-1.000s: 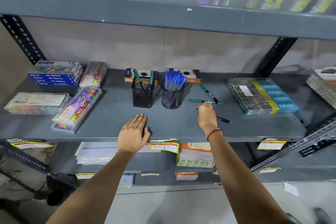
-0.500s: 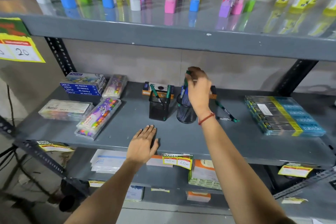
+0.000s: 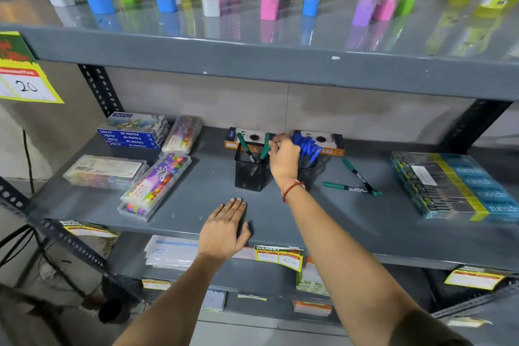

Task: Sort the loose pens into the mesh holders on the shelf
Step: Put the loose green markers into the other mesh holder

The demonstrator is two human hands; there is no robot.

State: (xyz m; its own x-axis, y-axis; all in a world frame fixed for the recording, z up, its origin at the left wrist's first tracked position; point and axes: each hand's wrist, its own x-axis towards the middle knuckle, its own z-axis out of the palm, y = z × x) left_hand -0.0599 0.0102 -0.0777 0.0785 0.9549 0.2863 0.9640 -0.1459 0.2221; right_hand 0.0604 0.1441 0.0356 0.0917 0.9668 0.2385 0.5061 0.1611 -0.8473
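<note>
Right hand [image 3: 284, 161] raised over the gap between two holders, fingers [image 3: 276, 146] pinched together on the top of a green pen [image 3: 264, 149], whose lower end dips into the square holder [image 3: 250, 170]. Just left of those fingers, inside that same holder, a second green pen [image 3: 245, 146], leaning left. Just right of them and partly hidden behind the hand, the round holder [image 3: 307, 170], crammed with blue pens [image 3: 307, 147]. Red thread [image 3: 292, 188] around the right wrist.

Further right of the fingers, well apart from them, two loose green pens lying crossed on the shelf [image 3: 213, 177]: one flat [image 3: 344, 187], one angled [image 3: 358, 175], tips meeting near the right end. Beyond those, a wrapped pack [image 3: 455, 185].

Left hand [image 3: 226, 229] flat on the shelf's front edge, fingers straight and close together, holding nothing, nearer than the right hand's fingers and a little left of them. Price tag [image 3: 279, 257] just right of its thumb, hanging from the edge.

Behind the right fingertips, two orange-edged boxes [image 3: 323, 142] against the wall. Far left of them, crayon cases [image 3: 156, 187] and stacked pastel boxes [image 3: 132, 132].
</note>
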